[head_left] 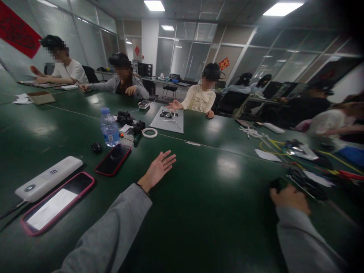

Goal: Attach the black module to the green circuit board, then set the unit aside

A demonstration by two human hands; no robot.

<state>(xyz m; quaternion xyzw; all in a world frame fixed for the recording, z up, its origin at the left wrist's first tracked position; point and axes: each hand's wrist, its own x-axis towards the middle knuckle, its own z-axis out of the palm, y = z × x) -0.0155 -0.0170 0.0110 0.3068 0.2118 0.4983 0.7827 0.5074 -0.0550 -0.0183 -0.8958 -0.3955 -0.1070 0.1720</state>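
My left hand [159, 169] is held over the green table [199, 212], fingers stretched out, with nothing in it. On the right, my right hand [292, 199] is curled over a small dark object [278, 185]; blur and shadow hide what kind it is. Just beyond that hand lies a black item [307, 184] among cables. Left of my left hand are a dark phone with a red edge [113, 160], a pink-cased phone with a lit screen [58, 203] and a white power bank [49, 178]. A water bottle [109, 129] stands upright behind the dark phone.
A roll of white tape [149, 132] and black parts [125, 118] lie near the bottle. Farther back is a grey board [167, 123] with small parts. Coloured cables [273, 148] tangle at the right. An open cardboard box [41, 97] stands far left. Several people sit around.
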